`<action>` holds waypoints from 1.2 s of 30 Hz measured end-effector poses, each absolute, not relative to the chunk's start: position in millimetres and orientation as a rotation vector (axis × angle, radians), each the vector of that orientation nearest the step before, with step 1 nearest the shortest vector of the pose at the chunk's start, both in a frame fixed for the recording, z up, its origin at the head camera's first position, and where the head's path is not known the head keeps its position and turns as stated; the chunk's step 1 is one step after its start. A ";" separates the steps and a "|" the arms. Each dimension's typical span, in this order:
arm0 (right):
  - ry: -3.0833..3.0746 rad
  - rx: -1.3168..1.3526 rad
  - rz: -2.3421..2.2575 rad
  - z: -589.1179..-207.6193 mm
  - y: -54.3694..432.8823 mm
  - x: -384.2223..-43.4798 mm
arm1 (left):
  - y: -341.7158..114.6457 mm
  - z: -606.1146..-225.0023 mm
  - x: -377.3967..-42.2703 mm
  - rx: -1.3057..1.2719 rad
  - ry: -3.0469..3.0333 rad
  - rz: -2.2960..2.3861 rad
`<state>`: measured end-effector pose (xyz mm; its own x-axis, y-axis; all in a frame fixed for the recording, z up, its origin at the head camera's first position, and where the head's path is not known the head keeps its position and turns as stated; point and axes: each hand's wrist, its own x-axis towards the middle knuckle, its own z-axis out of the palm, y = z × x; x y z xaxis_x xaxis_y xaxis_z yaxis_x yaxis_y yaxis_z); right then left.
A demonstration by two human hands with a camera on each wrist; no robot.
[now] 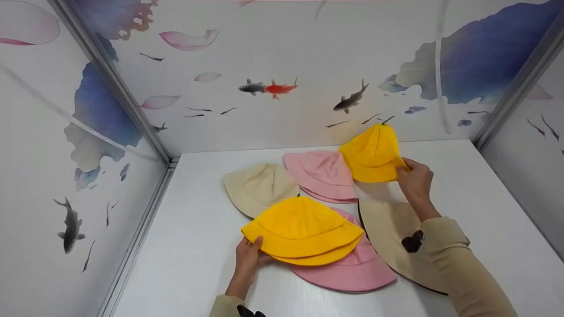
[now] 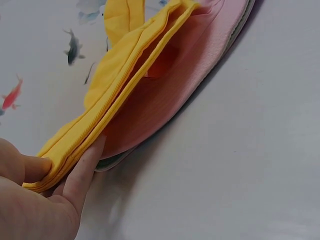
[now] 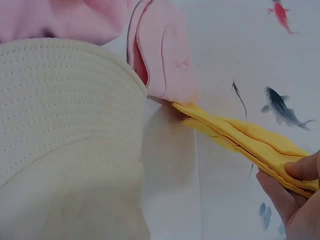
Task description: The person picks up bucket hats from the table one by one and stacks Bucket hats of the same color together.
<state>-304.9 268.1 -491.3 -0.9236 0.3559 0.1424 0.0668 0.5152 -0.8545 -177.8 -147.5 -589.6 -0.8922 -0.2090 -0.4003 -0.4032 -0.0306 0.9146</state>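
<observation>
Pinching w/ L hand: front yellow hat, over pink hat; R hand: rear yellow hat.

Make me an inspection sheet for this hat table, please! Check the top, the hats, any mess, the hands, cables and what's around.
Surface: white table, with hats on it.
Job's things: near yellow hat, partly hiding the near pink hat in the head view; far yellow hat; far pink hat; left beige hat; right beige hat.
Clutter: nothing seen.
Hands: left hand pinches the near yellow hat's brim; right hand pinches the far yellow hat's brim.
Cables: nothing seen.
Surroundings: white walls with pictures of fish and petals.
</observation>
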 end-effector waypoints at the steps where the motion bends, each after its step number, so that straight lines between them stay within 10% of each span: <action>1: -2.460 -0.342 1.349 -489.0 266.0 -304.8 | -147.5 -589.4 -178.2 -0.672 2.082 2.053; 36: -2.221 0.094 1.590 -435.0 192.3 -256.4 | -151.2 -591.6 -179.0 -0.649 1.759 2.328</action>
<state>-256.4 192.3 -435.0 -0.9154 0.1773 0.3613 -0.2849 0.3487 -0.8929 -179.0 -151.2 -591.6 -0.8946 -0.1360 -0.4256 -0.3722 -0.3002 0.8783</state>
